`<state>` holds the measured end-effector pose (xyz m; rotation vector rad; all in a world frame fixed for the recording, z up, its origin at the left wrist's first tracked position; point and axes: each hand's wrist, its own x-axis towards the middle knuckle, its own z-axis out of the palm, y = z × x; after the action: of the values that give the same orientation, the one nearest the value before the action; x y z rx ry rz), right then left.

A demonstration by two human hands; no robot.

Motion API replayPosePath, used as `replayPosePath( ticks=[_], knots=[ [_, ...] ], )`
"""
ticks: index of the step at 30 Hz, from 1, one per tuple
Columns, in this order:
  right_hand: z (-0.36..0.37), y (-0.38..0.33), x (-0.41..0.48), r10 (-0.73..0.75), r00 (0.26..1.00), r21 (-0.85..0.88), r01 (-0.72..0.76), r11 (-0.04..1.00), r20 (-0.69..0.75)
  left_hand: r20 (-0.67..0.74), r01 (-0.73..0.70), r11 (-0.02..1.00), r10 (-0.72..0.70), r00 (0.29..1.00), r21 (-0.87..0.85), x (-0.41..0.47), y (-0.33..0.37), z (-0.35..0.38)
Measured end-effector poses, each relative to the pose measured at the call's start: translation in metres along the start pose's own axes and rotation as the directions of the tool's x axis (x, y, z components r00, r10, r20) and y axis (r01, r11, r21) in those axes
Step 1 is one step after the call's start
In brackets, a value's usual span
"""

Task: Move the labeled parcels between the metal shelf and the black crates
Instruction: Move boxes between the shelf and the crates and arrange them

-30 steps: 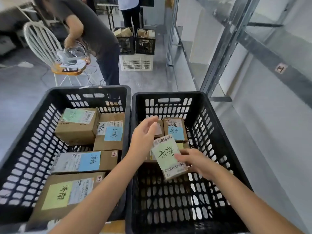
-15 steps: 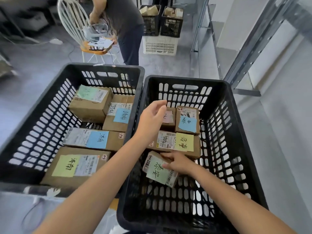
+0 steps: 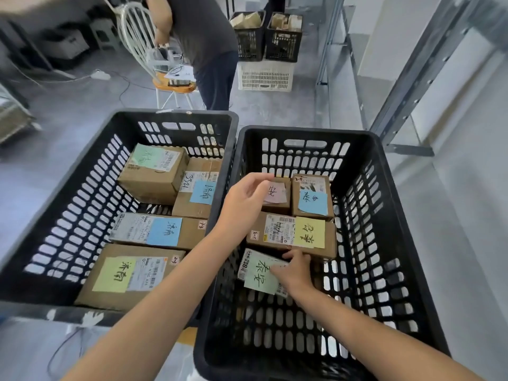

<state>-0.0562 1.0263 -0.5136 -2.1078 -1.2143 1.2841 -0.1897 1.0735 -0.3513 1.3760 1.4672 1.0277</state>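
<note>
Two black crates stand side by side in front of me. The right crate (image 3: 302,130) holds three brown parcels at its far end, labelled pink (image 3: 277,193), blue (image 3: 312,199) and yellow (image 3: 291,232). A small parcel with a pale green label (image 3: 258,276) lies on this crate's floor just in front of them. My right hand (image 3: 294,273) grips its right edge. Above the crate's left side, my left hand (image 3: 244,202) hovers with loosely curled fingers and holds nothing. The left crate (image 3: 176,115) contains several labelled brown parcels.
The metal shelf's grey upright (image 3: 412,78) rises at the right, with its bare shelf boards beyond. A person (image 3: 209,37) bends over a white chair (image 3: 137,37) behind the crates. Two more black crates sit on a white crate (image 3: 265,75) at the back.
My right hand has lowered the green-labelled parcel from mid-air to the floor of the right crate. My left hand has stayed hovering over the crate's left side.
</note>
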Motion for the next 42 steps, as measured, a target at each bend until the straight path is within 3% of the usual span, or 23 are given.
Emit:
replayPosePath(
  ticks=[6,12,17,20,22,26,31,37,42],
  knots=[
    [-0.011,0.003,0.003,0.265,0.962,0.24,-0.244,0.94,-0.061,-0.01,-0.064,0.998,0.064,0.998,-0.007,0.0,0.0,-0.013],
    [-0.035,-0.01,0.002,0.278,0.947,0.296,-0.314,0.902,0.159,0.036,-0.095,0.995,0.094,0.995,0.03,-0.004,0.002,-0.024],
    [-0.081,-0.038,-0.017,0.168,0.986,0.06,-0.168,0.984,0.005,0.147,-0.145,0.984,0.129,0.981,0.101,-0.013,0.005,-0.036],
    [-0.118,-0.066,-0.047,-0.048,0.986,-0.101,0.033,0.994,-0.157,0.195,-0.228,0.966,0.202,0.96,0.121,-0.013,0.022,-0.046],
    [-0.14,-0.086,-0.08,-0.192,0.945,-0.15,0.156,0.976,-0.265,0.225,-0.299,0.944,0.264,0.938,0.14,-0.013,0.036,-0.053],
    [-0.162,-0.114,-0.149,-0.383,0.829,-0.265,0.294,0.918,-0.408,0.352,-0.471,0.848,0.375,0.857,0.243,-0.026,0.052,-0.067],
    [-0.16,-0.123,-0.23,-0.506,0.674,-0.353,0.365,0.862,-0.538,0.446,-0.572,0.8,0.453,0.772,0.178,-0.059,0.066,-0.075],
    [-0.153,-0.106,-0.323,-0.491,0.569,-0.42,0.263,0.869,-0.66,0.593,-0.763,0.644,0.595,0.542,0.05,-0.112,0.097,-0.066],
    [-0.151,-0.076,-0.402,-0.387,0.496,-0.361,0.152,0.92,-0.778,0.614,-0.857,0.504,0.712,0.34,-0.11,-0.171,0.128,-0.049]
  ],
)
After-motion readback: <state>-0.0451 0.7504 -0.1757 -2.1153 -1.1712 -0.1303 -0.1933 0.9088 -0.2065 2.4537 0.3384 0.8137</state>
